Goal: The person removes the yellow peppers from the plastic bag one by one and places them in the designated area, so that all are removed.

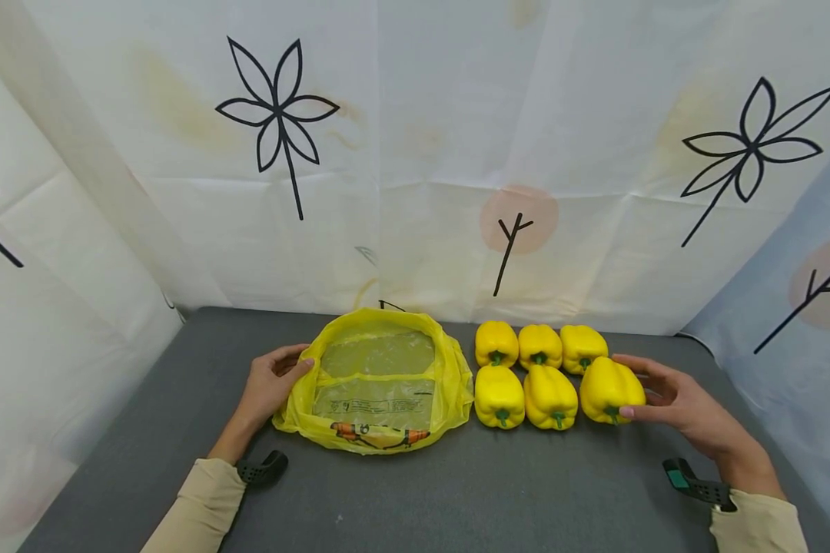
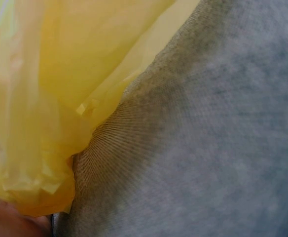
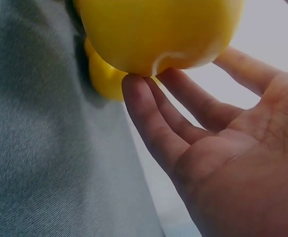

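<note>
A yellow plastic bag [image 1: 304,430] lies on the dark grey table with its wide mouth facing up. My left hand [image 1: 270,386] pinches the bag's left rim, thumb on the near side; only a sliver of that hand shows at the bottom corner of the left wrist view. On the right, my right hand [image 1: 685,403] grips a yellow bell pepper [image 1: 610,388] between thumb and fingers, its green stem toward me. In the right wrist view the fingertips touch the pepper [image 3: 159,34]. Whether it is off the table is hard to tell.
Several more yellow bell peppers [image 1: 499,395] stand in two rows between the bag and my right hand, stems toward me. Behind the grey table [image 1: 470,499] hangs a white cloth [image 1: 415,230] printed with flowers, with more cloth at both sides.
</note>
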A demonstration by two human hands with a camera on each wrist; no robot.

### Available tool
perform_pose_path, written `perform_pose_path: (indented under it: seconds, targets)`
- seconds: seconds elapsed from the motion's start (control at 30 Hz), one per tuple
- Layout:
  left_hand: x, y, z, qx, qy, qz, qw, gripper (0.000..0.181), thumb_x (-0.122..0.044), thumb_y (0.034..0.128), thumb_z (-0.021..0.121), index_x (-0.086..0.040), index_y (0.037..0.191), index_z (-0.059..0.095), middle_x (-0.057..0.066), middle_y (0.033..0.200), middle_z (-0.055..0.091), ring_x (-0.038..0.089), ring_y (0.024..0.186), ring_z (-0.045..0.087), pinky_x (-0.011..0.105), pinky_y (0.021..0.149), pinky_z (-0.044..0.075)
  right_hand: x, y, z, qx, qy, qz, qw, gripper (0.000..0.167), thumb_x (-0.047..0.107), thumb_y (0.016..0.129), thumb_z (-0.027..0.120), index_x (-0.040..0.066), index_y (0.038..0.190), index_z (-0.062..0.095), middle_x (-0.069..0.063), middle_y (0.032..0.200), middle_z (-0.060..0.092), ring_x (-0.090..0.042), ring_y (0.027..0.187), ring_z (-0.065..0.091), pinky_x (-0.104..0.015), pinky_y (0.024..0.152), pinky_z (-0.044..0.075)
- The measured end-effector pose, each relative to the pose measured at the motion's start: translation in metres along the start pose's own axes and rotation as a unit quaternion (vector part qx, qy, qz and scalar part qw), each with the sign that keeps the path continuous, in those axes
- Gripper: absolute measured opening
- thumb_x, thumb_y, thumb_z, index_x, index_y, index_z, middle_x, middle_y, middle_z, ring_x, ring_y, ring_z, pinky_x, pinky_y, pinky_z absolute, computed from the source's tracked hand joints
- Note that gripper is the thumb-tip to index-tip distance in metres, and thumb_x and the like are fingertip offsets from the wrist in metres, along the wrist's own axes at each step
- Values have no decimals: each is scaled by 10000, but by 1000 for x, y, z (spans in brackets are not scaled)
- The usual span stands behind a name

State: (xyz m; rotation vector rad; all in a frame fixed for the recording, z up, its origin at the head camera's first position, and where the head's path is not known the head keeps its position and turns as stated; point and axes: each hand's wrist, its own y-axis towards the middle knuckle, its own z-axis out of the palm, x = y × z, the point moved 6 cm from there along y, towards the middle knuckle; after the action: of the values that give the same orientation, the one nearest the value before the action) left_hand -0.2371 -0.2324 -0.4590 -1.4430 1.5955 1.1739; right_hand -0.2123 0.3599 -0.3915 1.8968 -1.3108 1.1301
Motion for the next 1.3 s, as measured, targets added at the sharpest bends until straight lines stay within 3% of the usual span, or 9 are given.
perform_pose_path:
  seconds: [0.1, 0.2, 0.3, 0.5, 0.67, 0.83, 1.03, 1.1, 1.3]
  targets:
    - [0, 0, 0, -5, 3, 18, 10000, 436, -235, 1025, 648, 26, 1372, 603, 232, 1240, 649, -1, 985, 620, 168, 836, 520, -5, 2, 0, 54, -186, 182, 9996, 735, 108, 947, 733, 17, 1564, 345, 15, 1501, 428, 39, 1186, 497, -237, 866, 528]
    - [0, 0, 0, -18, 25, 25, 10000, 435, -237, 1024, 650, 23, 1370, 605, 228, 1242, 650, -1, 987, 619, 165, 837, 518, -9, 3, 1, 110, -350, 310, 9988, 750, 144, 943, 744, 16, 1564, 344, -138, 1537, 394, -188, 1287, 496, -237, 870, 520]
    - [0, 0, 1, -15, 30, 40, 10000, 434, -235, 1025, 649, 24, 1370, 605, 228, 1238, 651, 1, 986, 620, 165, 837, 518, -12, 4, 4, 222, -363, 380, 9984, 754, 153, 941, 746, 11, 1563, 344, -193, 1546, 371, -401, 1322, 446, -246, 873, 522]
    - [0, -1, 1, 3, 10, 18, 10000, 430, -231, 1024, 650, 23, 1368, 607, 227, 1229, 653, 4, 974, 622, 169, 827, 522, -17, 4, 9, 417, -166, 423, 9981, 745, 133, 943, 738, -1, 1561, 344, -235, 1559, 343, -79, 1242, 523, -263, 873, 540]
    - [-1, -1, 1, -17, 27, 53, 10000, 430, -227, 1024, 650, 27, 1369, 605, 229, 1237, 651, -2, 980, 618, 165, 831, 519, -17, 6, 12, 525, -93, 415, 9977, 747, 126, 955, 721, -44, 1558, 314, -323, 1560, 295, -359, 1288, 510, -283, 855, 552]
    - [-2, -2, 0, -33, 23, 31, 10000, 425, -214, 1022, 653, 29, 1368, 605, 227, 1245, 649, -22, 980, 613, 151, 834, 515, -22, 8, 14, 514, -91, 552, 9971, 757, 131, 944, 734, -21, 1562, 323, -303, 1571, 287, -216, 1243, 548, -281, 864, 549]
    - [-2, -1, 0, -34, 37, -1, 10000, 431, -221, 1020, 656, 30, 1366, 606, 229, 1241, 651, -21, 976, 613, 147, 832, 514, -20, 9, 14, 521, -153, 376, 9978, 757, 128, 956, 720, -49, 1561, 300, -341, 1565, 278, -543, 1303, 436, -251, 854, 537]
    - [-2, -1, 0, -25, 28, 4, 10000, 431, -222, 1021, 655, 29, 1367, 605, 229, 1242, 651, -19, 978, 614, 149, 833, 515, -21, 8, 14, 507, -113, 403, 9978, 763, 126, 956, 720, -48, 1564, 294, -335, 1570, 274, -473, 1313, 464, -250, 856, 538]
    - [-1, -2, 1, -19, -25, 48, 10000, 424, -208, 1020, 656, 33, 1365, 605, 233, 1236, 651, -15, 976, 617, 154, 831, 518, -22, 8, 14, 520, 25, 361, 9980, 766, 107, 957, 714, -51, 1568, 280, -332, 1580, 251, 104, 1157, 487, -235, 869, 533]
